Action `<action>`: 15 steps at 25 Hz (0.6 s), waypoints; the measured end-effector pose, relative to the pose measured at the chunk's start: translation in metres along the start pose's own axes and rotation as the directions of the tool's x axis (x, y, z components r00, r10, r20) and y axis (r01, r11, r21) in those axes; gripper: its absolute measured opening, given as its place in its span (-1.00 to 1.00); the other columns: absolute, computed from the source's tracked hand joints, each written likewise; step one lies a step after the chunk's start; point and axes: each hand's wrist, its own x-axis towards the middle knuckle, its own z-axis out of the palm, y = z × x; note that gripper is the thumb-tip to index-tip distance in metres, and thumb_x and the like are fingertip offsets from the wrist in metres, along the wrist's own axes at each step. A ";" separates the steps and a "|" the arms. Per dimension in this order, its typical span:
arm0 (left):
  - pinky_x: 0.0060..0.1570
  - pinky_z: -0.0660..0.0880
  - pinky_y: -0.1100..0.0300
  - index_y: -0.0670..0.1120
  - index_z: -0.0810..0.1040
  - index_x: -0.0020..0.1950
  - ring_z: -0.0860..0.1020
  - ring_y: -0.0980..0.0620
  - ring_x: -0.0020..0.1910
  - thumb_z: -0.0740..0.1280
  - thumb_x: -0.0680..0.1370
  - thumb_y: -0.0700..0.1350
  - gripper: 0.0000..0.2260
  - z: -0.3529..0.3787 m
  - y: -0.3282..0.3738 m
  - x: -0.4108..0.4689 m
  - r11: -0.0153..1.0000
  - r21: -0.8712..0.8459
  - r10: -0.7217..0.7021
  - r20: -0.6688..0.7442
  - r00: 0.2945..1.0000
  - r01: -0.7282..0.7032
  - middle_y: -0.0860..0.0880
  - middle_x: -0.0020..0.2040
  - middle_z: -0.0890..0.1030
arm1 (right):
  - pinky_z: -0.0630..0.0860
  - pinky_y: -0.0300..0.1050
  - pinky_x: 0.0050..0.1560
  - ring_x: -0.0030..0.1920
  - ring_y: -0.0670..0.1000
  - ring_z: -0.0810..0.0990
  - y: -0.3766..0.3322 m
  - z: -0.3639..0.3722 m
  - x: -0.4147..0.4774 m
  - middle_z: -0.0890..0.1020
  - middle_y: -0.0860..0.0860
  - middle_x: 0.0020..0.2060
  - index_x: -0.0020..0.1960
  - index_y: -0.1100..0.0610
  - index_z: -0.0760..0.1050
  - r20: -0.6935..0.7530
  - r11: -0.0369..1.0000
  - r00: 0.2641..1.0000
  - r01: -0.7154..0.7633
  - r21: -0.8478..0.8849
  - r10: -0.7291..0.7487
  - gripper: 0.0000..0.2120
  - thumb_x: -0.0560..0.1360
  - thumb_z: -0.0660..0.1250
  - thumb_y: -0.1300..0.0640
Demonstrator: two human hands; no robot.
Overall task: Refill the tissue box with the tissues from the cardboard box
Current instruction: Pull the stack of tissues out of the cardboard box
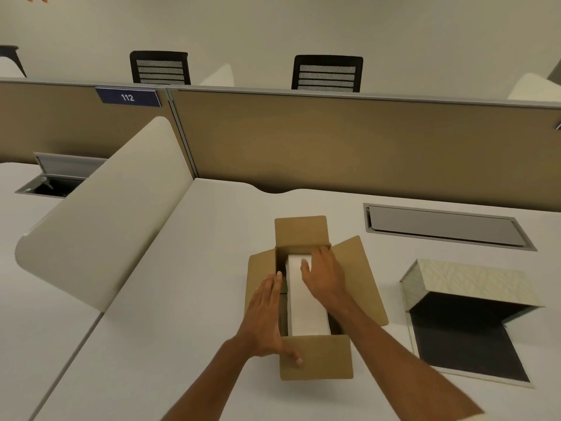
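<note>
1. Both hands are seen at the cardboard box (315,357): left hand (267,317) lies flat and open along the left flap and wall, thumb on the near flap, nothing gripped; right hand (324,278) is spread open over the far end of the tissues (306,305), fingers resting on or curling round the stack's far right edge. A real grip cannot be confirmed.
2. Bench (182,268) is noted as the carrier of everything; box near centre, all four flaps folded out.
3. Tissue box (467,302) is placed well apart to the right of the cardboard box, opened up, patterned lid raised at the far side, dark interior exposed. No tissues are seen in it.
4. Tissues are still seated inside the cardboard box as one white stack, long axis running away from the person, not lifted.
5. Progress is judged early: both containers are opened, so prep looks done.
6. Left to do, by judgement: stack to be gripped and lifted out, carried right, lowered into the dark tray, lid closed.
7. Risk is judged as the loose stack fanning or bending if held at one end only; a two-hand hold seems called for.
</note>
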 end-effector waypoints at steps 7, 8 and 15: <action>0.53 -0.18 -0.02 -0.02 -0.41 0.51 -0.33 0.03 0.53 0.35 -0.05 0.56 0.44 -0.002 0.001 0.000 0.999 0.046 0.013 0.016 1.000 -0.014 0.05 0.56 -0.33 | 0.41 0.07 0.34 0.40 0.23 0.36 0.014 0.042 -0.029 0.30 0.23 0.45 0.49 0.33 0.04 0.562 0.786 0.723 -0.587 0.193 0.401 -0.10 0.47 0.23 -0.30; 0.53 -0.18 -0.03 -0.02 -0.41 0.51 -0.33 0.02 0.53 0.36 -0.05 0.56 0.44 -0.002 0.002 0.000 0.999 0.047 0.014 0.019 1.000 -0.015 0.05 0.56 -0.33 | 0.42 0.06 0.33 0.40 0.22 0.37 0.013 0.042 -0.029 0.31 0.22 0.45 0.49 0.32 0.06 0.567 0.771 0.718 -0.601 0.211 0.404 -0.12 0.47 0.24 -0.28; 0.53 -0.16 -0.06 -0.04 -0.41 0.51 -0.34 0.00 0.53 0.34 -0.06 0.57 0.45 0.001 0.001 0.001 0.998 0.057 0.022 0.020 1.000 -0.023 0.03 0.56 -0.34 | 0.50 0.01 0.19 0.29 0.20 0.47 0.011 0.037 -0.028 0.45 0.22 0.33 0.37 0.29 0.26 0.511 0.704 0.729 -0.646 0.294 0.455 -0.29 0.43 0.41 -0.11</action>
